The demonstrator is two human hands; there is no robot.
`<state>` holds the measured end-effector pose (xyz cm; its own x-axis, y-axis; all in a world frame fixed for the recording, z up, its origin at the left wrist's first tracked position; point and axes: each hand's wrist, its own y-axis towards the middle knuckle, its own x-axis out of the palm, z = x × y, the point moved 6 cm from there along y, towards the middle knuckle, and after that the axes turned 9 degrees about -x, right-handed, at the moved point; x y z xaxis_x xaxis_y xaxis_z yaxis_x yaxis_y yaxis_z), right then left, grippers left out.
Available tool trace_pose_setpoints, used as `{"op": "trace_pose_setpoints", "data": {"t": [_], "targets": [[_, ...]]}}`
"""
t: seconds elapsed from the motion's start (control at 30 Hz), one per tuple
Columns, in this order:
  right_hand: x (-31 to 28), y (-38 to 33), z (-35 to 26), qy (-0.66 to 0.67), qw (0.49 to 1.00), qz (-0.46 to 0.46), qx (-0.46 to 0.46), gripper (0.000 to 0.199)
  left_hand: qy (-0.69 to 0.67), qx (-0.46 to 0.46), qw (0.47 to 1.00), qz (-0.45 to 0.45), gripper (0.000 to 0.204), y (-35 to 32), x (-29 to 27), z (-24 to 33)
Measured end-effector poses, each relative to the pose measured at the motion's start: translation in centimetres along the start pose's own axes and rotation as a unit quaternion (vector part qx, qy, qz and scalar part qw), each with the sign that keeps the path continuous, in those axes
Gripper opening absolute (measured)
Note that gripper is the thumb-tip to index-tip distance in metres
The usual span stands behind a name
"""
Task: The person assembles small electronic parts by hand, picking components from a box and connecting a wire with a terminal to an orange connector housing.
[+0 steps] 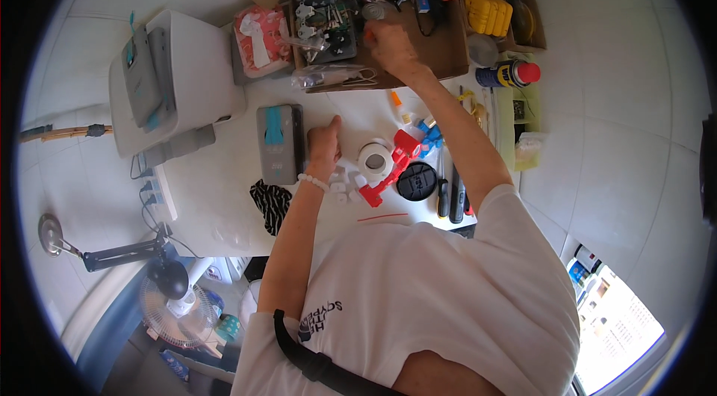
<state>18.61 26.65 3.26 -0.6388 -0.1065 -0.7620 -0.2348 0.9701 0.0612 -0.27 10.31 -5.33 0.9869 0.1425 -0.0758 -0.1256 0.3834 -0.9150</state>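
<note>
My right hand (392, 48) reaches into the open cardboard box (441, 60) at the back of the table. Its fingers are closed around a small orange-red piece (369, 36), mostly covered by them, beside a clear round container (373, 11). On the white table, my left hand (324, 145) rests with curled fingers and the thumb pointing away; what it holds, if anything, is hidden. To its left lies a grey power bank-like case (275, 146). Right of it are a white roll (375, 161), a red jointed plastic part (392, 168) and several small white blocks (340, 185).
A black lens cap (417, 181), screwdrivers (443, 198) and blue parts (429, 138) lie at right. A spray can (508, 74) stands beyond them. Circuit boards (325, 26) and bags fill the box's left side. A white bin-like case (194, 60) and a striped cloth (271, 205) are at left.
</note>
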Motion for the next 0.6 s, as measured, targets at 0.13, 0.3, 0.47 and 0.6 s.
{"op": "trace_pose_setpoints", "data": {"t": [0.13, 0.3, 0.47, 0.6], "targets": [[0.7, 0.0, -0.3, 0.014, 0.999, 0.034, -0.016, 0.014, 0.022, -0.002, 1.000, 0.010, 0.044, -0.4, 0.0, 0.2], [0.5, 0.1, -0.6, 0.017, 0.998, 0.053, -0.030, 0.010, 0.006, 0.006, 1.000, -0.014, 0.044, -0.5, 0.3, 0.2], [0.1, -0.1, -0.5, -0.003, 0.999, 0.038, -0.020, 0.015, 0.001, 0.010, 1.000, -0.021, 0.044, -0.3, 0.3, 0.1], [-1.2, -1.3, 0.1, -0.017, 1.000, 0.017, 0.009, 0.010, -0.001, 0.013, 1.000, -0.020, 0.045, -0.2, 0.1, 0.0]]}}
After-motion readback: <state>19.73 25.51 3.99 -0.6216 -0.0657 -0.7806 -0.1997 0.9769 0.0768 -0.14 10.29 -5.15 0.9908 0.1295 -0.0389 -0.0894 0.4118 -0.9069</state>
